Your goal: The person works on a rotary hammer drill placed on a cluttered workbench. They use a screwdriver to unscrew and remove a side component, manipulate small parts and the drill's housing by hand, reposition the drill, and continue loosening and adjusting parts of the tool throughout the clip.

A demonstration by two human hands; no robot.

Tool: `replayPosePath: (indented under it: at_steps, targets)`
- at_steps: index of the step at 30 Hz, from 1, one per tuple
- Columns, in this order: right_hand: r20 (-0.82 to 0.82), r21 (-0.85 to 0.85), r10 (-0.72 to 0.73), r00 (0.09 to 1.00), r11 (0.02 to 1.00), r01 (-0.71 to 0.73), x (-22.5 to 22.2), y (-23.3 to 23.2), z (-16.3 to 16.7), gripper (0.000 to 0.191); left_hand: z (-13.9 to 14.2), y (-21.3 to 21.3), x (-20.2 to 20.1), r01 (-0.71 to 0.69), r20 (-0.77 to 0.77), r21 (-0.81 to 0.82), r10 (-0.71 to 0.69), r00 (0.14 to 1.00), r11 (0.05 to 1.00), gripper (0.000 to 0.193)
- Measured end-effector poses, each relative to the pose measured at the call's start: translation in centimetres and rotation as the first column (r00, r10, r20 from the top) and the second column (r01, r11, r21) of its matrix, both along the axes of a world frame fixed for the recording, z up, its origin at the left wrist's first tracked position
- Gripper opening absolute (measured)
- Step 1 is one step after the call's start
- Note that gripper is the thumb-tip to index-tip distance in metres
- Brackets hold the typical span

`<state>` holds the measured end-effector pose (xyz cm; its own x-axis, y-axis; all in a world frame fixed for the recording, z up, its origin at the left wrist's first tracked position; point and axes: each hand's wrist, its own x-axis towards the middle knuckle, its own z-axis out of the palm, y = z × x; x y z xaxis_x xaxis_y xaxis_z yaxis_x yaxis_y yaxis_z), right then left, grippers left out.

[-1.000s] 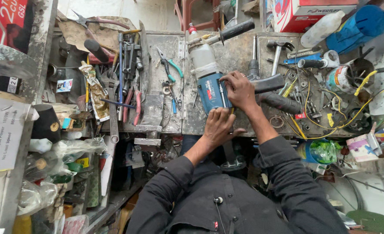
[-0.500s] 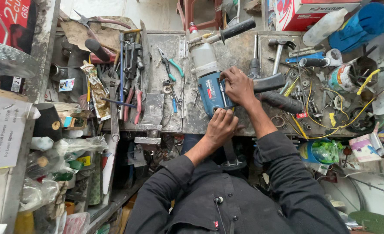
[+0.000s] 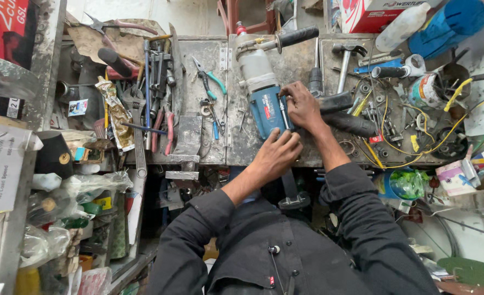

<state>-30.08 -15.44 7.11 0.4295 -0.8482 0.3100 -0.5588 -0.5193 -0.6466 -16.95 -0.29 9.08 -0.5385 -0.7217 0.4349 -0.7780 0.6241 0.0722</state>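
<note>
Step in hand, as I read it: working on the housing of the big blue-and-grey electric power drill (image 3: 264, 93) lying on the grey, scuffed metal table (image 3: 209, 147). To do it well: keep the left hand (image 3: 277, 155) pressing the rear of the body flat so the tool can't roll, keep the thin metal tool (image 3: 282, 112) straight in line with whatever fastener it sits on, push down before turning, don't let the tip slip onto the plastic shell. Small parts would get lost fast in this clutter, so a bare patch of table near the front edge is the safer place for them.

Hands: right hand (image 3: 302, 104) is curled, fingers pinched around the thin metal tool, which looks like a screwdriver shaft; tip is hidden, can't tell what it engages. Left hand is loosely closed, knuckles up, resting on the rear end of the drill; whether it grips something small underneath, can't tell.

Drill: lies near the middle of the table, long axis running from the front edge toward the back edge, nose pointing to the back. Grey metal gear housing in front, blue plastic motor body behind, red label patch on the blue part. Black side handle (image 3: 296, 37) sticks out to the right near the nose. Surface looks dusty and worn. Black cord drops off the front edge.

Around: green-handled pliers (image 3: 209, 79) to the left, steel hammer (image 3: 345, 60) to the right, yellow wires (image 3: 417, 136) toward the right edge.
</note>
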Motion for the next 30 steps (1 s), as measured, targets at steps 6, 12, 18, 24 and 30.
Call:
replayPosePath:
  at_steps: [6, 12, 18, 24, 30]
  targets:
    - [0.191, 0.156, -0.157, 0.969, 0.979, 0.128, -2.4, 2.7, -0.2, 0.016, 0.7, -2.1, -0.7, 0.087, -0.099, 0.054, -0.082, 0.992, 0.995, 0.064]
    - [0.170, 0.328, -0.444, 0.880, 0.868, 0.374, -5.6, 12.5, -1.2, 0.038, 0.0, -3.3, -0.6, -0.006, -0.111, 0.152, 0.023, 0.994, 0.988, 0.075]
    - [0.008, 0.324, -0.462, 0.887, 0.841, 0.434, -4.2, 17.2, -0.8, 0.047, -2.4, -3.5, 0.1, -0.018, -0.169, 0.091, 0.033, 0.985, 0.996, 0.061]
    - [-0.177, -0.103, -0.422, 0.889, 0.907, 0.409, -3.2, 18.3, -0.6, 0.042, -2.4, -3.5, -0.2, -0.041, -0.081, 0.135, 0.052, 0.995, 0.990, 0.053]
    - [0.001, 0.247, -0.525, 0.851, 0.825, 0.508, -2.5, 18.7, -2.5, 0.039, -0.9, -3.6, 2.7, 0.188, -0.271, 0.239, -0.121, 0.955, 0.953, 0.063]
